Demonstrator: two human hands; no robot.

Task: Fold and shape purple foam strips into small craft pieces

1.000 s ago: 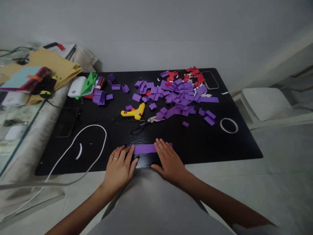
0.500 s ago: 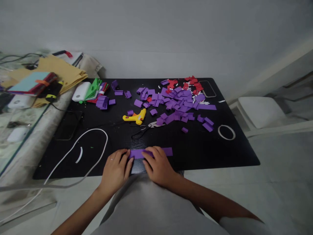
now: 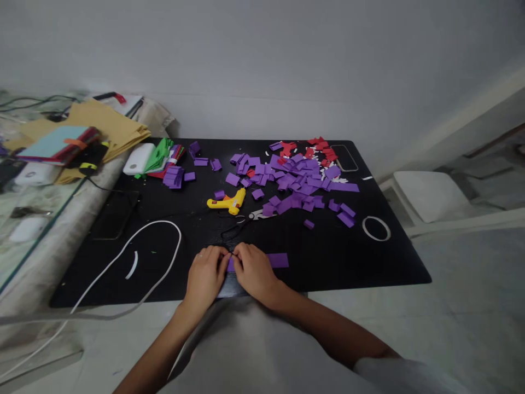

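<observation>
A flat purple strip (image 3: 279, 260) lies near the front edge of the black table. My left hand (image 3: 207, 273) pinches its left end, fingers curled and pressed together. Close beside it, my right hand (image 3: 255, 273) grips the same strip with thumb and fingertips, covering its middle. The fingertips of both hands nearly meet. Beyond the hands lie a yellow glue gun (image 3: 229, 202) and scissors (image 3: 260, 215) with dark handles. Folded purple pieces (image 3: 301, 178) are heaped farther back.
Red pieces (image 3: 324, 149) and white scraps lie at the back right, near a white ring (image 3: 376, 229). A white cable (image 3: 179, 241) loops at the left. Green paper (image 3: 159, 157), a white device (image 3: 138, 159) and a dark phone (image 3: 115, 216) are also at the left.
My left hand has moved right and my right hand slightly left, so they are now close together. Their fingers have closed on the purple strip. The camera view has shifted slightly.
</observation>
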